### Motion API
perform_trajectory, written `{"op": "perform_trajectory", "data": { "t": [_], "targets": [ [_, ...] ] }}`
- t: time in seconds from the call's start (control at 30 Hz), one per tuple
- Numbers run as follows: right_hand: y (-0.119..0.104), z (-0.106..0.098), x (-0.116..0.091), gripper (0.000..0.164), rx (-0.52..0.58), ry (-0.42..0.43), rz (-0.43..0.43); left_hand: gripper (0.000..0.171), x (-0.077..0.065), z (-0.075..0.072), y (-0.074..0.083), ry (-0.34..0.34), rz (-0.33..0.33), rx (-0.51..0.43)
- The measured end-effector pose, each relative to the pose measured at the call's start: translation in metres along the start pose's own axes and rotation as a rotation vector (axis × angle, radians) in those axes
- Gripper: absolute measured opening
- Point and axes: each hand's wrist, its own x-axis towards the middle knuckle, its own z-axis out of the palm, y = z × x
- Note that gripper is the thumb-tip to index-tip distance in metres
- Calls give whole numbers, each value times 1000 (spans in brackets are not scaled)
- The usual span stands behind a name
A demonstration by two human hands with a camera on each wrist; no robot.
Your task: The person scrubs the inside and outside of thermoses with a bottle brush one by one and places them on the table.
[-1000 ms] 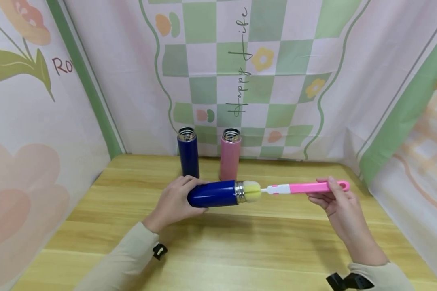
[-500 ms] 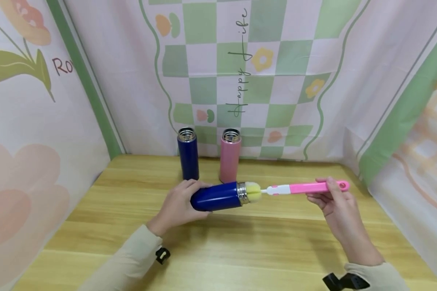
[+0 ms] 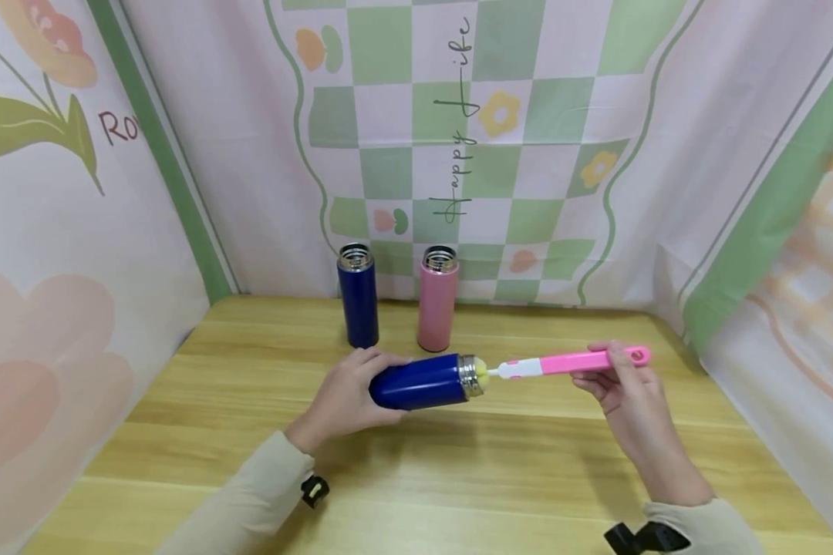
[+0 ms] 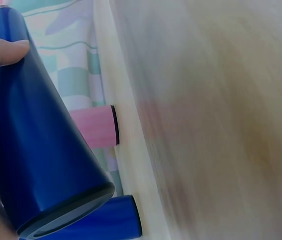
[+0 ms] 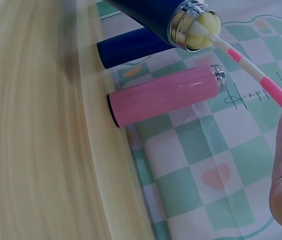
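Note:
My left hand (image 3: 350,393) grips a dark blue bottle (image 3: 423,382) near its base, holding it almost level with its steel mouth toward the right. In the left wrist view the thumb wraps over the blue bottle (image 4: 41,130). The pink handle of a bottle brush (image 3: 576,361) is pinched between the thumb and fingers of my right hand (image 3: 635,412). Most of the yellow sponge head (image 3: 482,374) is inside the bottle's mouth, and a little of it bulges out at the rim, as the right wrist view also shows on the sponge (image 5: 205,31).
Behind the hands, a second dark blue bottle (image 3: 359,301) and a pink bottle (image 3: 438,304) stand upright and lidless on the wooden table (image 3: 416,486). A printed cloth (image 3: 444,116) hangs along the table's back edge, with more cloth at both sides.
The sponge head has gone deeper into the bottle. The bottle has shifted right and slightly toward me, its mouth tipping up a little, while the right hand has moved left with the brush.

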Motion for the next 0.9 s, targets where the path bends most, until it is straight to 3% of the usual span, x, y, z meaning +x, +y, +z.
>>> {"op": "perform_trajectory", "data": {
  "t": [0.17, 0.43, 0.67, 0.9],
  "targets": [
    [7, 5, -2, 32, -19, -7, 18, 70, 1, 3, 5, -13, -2, -8],
    [29, 23, -7, 32, -154, -84, 148, 72, 10, 11, 18, -77, 26, 43],
    [36, 30, -9, 30, -206, -95, 160, 71, 10, 13, 21, -54, 16, 35],
    [34, 34, -8, 17, -214, -57, 191, 71, 12, 12, 22, -48, 22, 39]
  ]
}}
